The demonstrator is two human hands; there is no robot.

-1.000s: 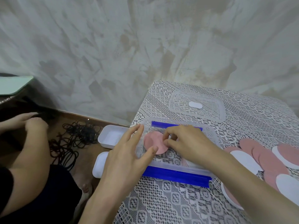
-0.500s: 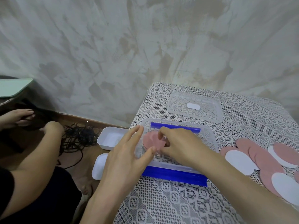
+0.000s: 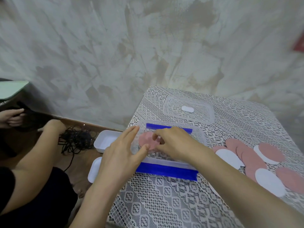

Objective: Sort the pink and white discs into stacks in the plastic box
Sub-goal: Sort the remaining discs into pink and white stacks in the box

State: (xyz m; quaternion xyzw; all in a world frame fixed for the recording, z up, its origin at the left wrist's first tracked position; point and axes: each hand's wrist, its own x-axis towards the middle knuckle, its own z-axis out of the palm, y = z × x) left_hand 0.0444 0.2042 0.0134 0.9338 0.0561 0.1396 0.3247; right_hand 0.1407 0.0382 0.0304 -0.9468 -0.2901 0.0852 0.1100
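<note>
A clear plastic box [image 3: 199, 134] with blue clips stands on the lace-covered table. A stack of pink discs [image 3: 145, 139] lies in its left end. My left hand [image 3: 122, 153] rests against the box's left wall, fingers straight, thumb on the rim. My right hand [image 3: 172, 142] reaches into the box and its fingertips touch the pink discs; whether it pinches one I cannot tell. Loose pink discs [image 3: 250, 156] and white discs [image 3: 227, 156] lie spread on the table to the right.
The box's clear lid [image 3: 205, 116] lies behind it near the wall. Two white trays [image 3: 107, 140] sit on the floor left of the table, beside a tangle of black cable [image 3: 75, 139]. Another person's arm [image 3: 39, 155] is at the left.
My right hand has slid a little left over the pink stack. The other person's arm at the left has moved toward the cable. My left hand has stayed on the box.
</note>
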